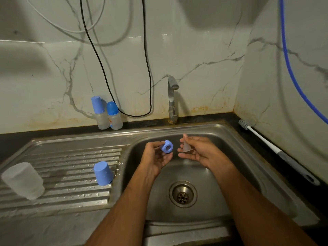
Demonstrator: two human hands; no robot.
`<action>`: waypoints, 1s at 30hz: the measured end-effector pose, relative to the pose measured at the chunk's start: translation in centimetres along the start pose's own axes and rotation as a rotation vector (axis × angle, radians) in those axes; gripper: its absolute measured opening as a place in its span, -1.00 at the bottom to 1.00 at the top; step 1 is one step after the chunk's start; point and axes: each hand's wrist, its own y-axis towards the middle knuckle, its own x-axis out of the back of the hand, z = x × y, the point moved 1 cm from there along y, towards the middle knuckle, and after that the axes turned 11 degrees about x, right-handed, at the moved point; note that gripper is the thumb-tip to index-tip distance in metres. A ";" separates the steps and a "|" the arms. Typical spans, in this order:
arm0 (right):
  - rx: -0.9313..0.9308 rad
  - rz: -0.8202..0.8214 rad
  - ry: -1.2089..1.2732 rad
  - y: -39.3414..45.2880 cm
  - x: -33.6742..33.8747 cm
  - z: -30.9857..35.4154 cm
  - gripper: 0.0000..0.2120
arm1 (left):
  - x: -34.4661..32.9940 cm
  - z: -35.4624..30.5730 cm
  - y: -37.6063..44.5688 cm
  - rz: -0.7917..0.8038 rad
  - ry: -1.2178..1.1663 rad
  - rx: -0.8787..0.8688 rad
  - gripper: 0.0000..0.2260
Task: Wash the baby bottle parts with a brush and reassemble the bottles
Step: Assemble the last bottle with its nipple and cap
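Blue plastic screw ring (pixel 166 146) was pinched in left grip (pixel 156 155); clear silicone teat (pixel 186 147) was held in right grip (pixel 197 151) just beside, above steel sink basin (pixel 230 157). Risk judged: wet teat could be dropped toward drain (pixel 182 194) below during threading.

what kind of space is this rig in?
Most likely a home kitchen sink area: a steel sink with a ribbed draining board, a tap against a marble-look tiled wall, baby bottles on the dark counter.
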 end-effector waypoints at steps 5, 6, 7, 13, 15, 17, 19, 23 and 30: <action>0.081 -0.044 -0.095 -0.3 0.1 -0.3 -0.71 | 0.3 -0.3 -0.5 0.032 -0.013 -0.009 -0.69; 0.099 -0.051 -0.097 -0.3 0.1 -0.3 -0.72 | 0.4 -0.3 -0.5 0.023 -0.006 -0.013 -0.70; 0.111 -0.054 -0.084 -0.3 0.1 -0.3 -0.73 | 0.4 -0.3 -0.5 0.012 -0.002 -0.019 -0.70; 0.018 0.147 -0.056 -0.6 -0.3 0.2 -0.73 | 0.3 -0.1 -0.3 -0.009 0.059 -0.146 -0.74; 0.042 0.213 -0.106 -1.1 -0.6 0.3 -0.69 | 0.3 -0.3 -0.1 -0.008 0.105 -0.175 -0.73; 0.133 0.211 -0.151 -1.4 -1.0 0.3 -0.70 | 0.2 -0.4 0.1 -0.013 0.153 -0.191 -0.72; 0.231 0.172 -0.197 -1.4 -1.2 0.0 -0.68 | 0.1 -0.4 0.1 -0.005 0.183 -0.202 -0.71; 0.422 0.061 -0.313 -0.7 -1.3 -0.3 -0.71 | -0.2 -0.5 -0.3 0.045 0.170 -0.204 -0.73; 0.560 -0.036 -0.440 -0.1 -1.6 -0.7 -0.80 | -0.6 -0.2 -0.3 0.120 0.207 -0.200 -0.73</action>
